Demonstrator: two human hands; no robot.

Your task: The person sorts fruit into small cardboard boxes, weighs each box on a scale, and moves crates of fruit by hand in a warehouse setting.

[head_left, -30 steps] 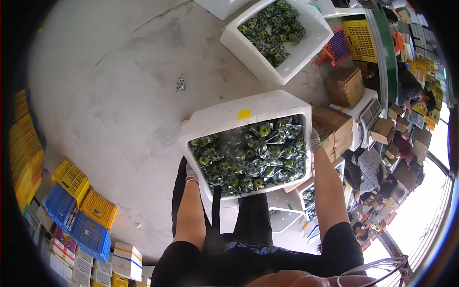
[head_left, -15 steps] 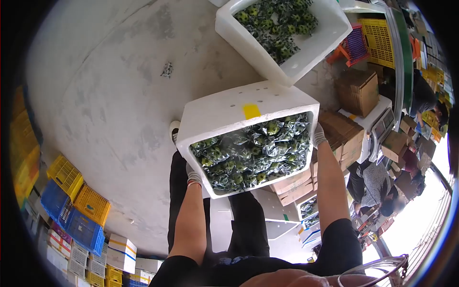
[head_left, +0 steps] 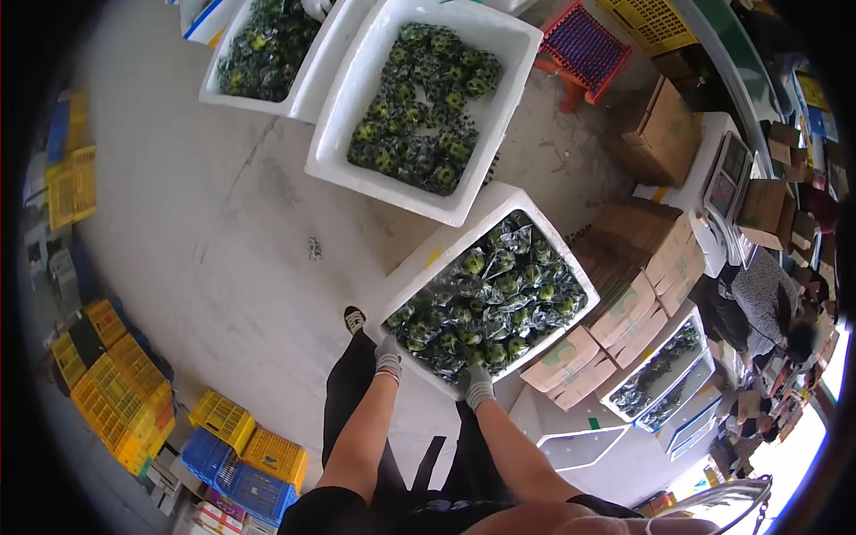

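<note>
A white foam box full of green round fruit in clear plastic wraps lies in front of my legs. My left hand, in a pale knitted glove, grips the box's near left corner. On the near rim, my gloved right hand has its fingers over the edge beside the wrapped fruit; its fingertips are partly hidden. Just beyond stands a larger white foam box, part filled with similar wrapped fruit.
Another foam box stands at the top, with another person's gloved hand at it. Flattened cartons, a scale and a red-framed stool are to the right. Yellow and blue crates stand lower left.
The box has turned and its far side now sits close against the larger box. My right hand has moved from its right side to the near rim. My left hand stays at the left corner.
</note>
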